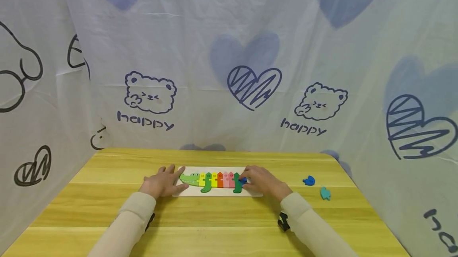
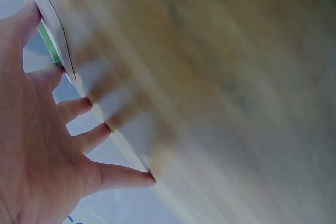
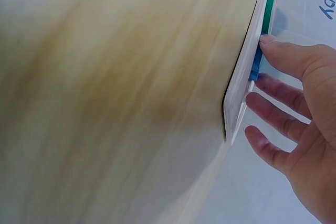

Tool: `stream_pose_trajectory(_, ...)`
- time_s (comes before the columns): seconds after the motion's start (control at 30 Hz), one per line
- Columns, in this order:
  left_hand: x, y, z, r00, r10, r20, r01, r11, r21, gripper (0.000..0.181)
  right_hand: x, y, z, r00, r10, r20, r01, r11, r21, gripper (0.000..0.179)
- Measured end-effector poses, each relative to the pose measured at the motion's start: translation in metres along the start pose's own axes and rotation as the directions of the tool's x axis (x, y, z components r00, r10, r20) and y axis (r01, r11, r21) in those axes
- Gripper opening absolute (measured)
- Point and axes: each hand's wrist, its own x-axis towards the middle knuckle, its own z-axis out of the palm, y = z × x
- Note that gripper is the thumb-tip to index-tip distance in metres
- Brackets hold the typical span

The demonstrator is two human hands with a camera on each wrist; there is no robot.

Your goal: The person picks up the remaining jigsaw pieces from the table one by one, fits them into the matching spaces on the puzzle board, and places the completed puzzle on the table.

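A white puzzle board (image 1: pixel 222 193) lies on the table, bearing a row of coloured pieces that form a crocodile (image 1: pixel 214 179), from a light green head to a dark green leg piece. My left hand (image 1: pixel 162 182) spreads its fingers at the board's left end. Its thumb and index finger touch the edge there, while other fingertips rest on the table in the left wrist view. At the right end, my right hand (image 1: pixel 262 180) pinches a blue puzzle piece (image 3: pixel 256 62) between thumb and index finger, beside the dark green piece. Its remaining fingers extend loosely past the board's corner.
To the right of the board, a blue puzzle piece (image 1: pixel 309 180) and a teal piece (image 1: pixel 325 193) lie on the wooden table (image 1: pixel 200 225). A white curtain (image 1: pixel 200 50) printed with hearts and bears hangs behind and at both sides.
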Motion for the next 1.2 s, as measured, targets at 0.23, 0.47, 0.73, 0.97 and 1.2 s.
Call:
stream_pose_trajectory(0.23, 0.000, -0.001, 0.001, 1.000, -0.002, -0.005, 0.002, 1.000, -0.001, 0.084, 0.000, -0.002, -0.001, 1.000, 0.012, 0.005, -0.012, 1.000, 0.022, 0.029)
stream_pose_trajectory(0.47, 0.002, -0.003, 0.003, 1.000, 0.001, 0.000, -0.001, 1.000, 0.005, 0.084, -0.002, 0.000, -0.001, 1.000, -0.003, 0.001, 0.003, 1.000, 0.025, 0.028)
stream_pose_trajectory(0.73, 0.001, -0.002, 0.002, 1.000, 0.005, -0.008, -0.005, 1.000, 0.014, 0.083, -0.009, 0.007, -0.008, 0.994, 0.101, 0.030, -0.103, 0.992, 0.070, 0.028)
stream_pose_trajectory(0.97, 0.002, -0.002, 0.001, 1.000, 0.005, -0.008, -0.005, 1.000, 0.015, 0.083, -0.025, 0.019, -0.020, 0.989, 0.149, 0.016, -0.150, 0.987, 0.064, 0.024)
stream_pose_trajectory(1.2, 0.002, -0.002, 0.002, 1.000, 0.008, -0.011, -0.008, 1.000, 0.018, 0.082, -0.052, 0.044, -0.031, 0.990, 0.142, 0.014, -0.142, 0.990, 0.013, 0.025)
